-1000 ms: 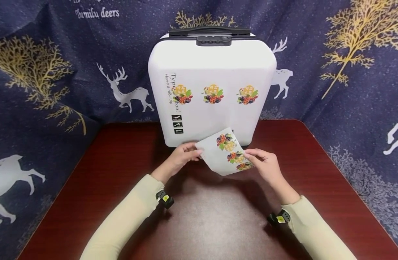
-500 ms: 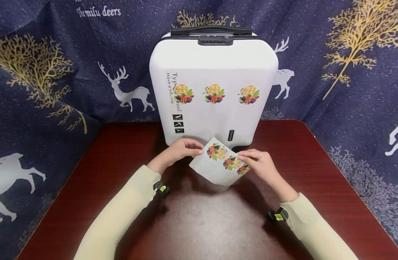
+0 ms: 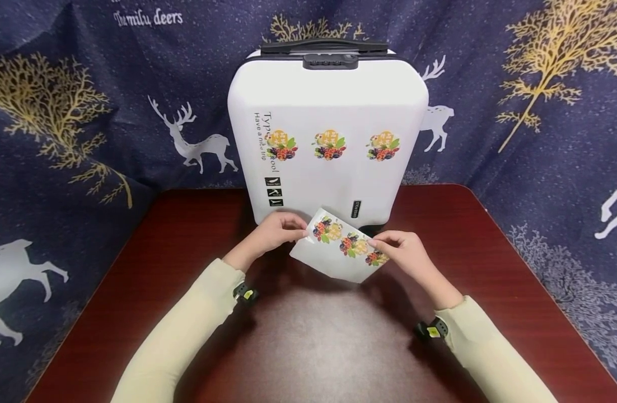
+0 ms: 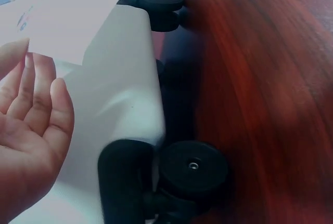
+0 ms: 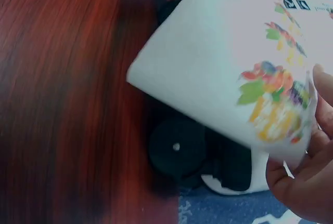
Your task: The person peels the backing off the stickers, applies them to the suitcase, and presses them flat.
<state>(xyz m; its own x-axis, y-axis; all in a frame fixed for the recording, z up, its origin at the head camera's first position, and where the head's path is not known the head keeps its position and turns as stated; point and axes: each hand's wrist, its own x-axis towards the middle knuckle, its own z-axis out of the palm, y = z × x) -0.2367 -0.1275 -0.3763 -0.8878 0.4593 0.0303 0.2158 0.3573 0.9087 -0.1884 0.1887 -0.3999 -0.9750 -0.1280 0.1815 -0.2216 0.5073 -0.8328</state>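
On my head view I have a white sheet (image 3: pixel 333 263) just below the centre of the frame, tilted, with its upper corner in front of the suitcase's lower part. From here I cannot tell whether it touches the case. Three fruit pictures (image 3: pixel 354 244) run along its upper right edge, sloping down to the right.

The hands are apart, one at each side of the sheet. I see the left hand (image 3: pixel 275 232) pinching its left edge between thumb and fingers, and the right hand (image 3: pixel 406 252) gripping the upper right edge, with its thumb near the middle fruit picture. In my right wrist view the sheet bends slightly and fills much of the upper middle.

Behind it, the white suitcase (image 3: pixel 323 179) stands upright at the upper centre, with a black handle (image 3: pixel 323 47) and a combination lock (image 3: pixel 331 61) at its top. A row of fruit motifs (image 3: pixel 330 145) crosses its front, and a small black label (image 3: pixel 356 209) sits lower right. My left wrist view catches a black wheel (image 4: pixel 193 169) at lower centre.

Below lies the dark red table (image 3: pixel 313 347); a blue deer-patterned cloth (image 3: pixel 197 56) spans the background.
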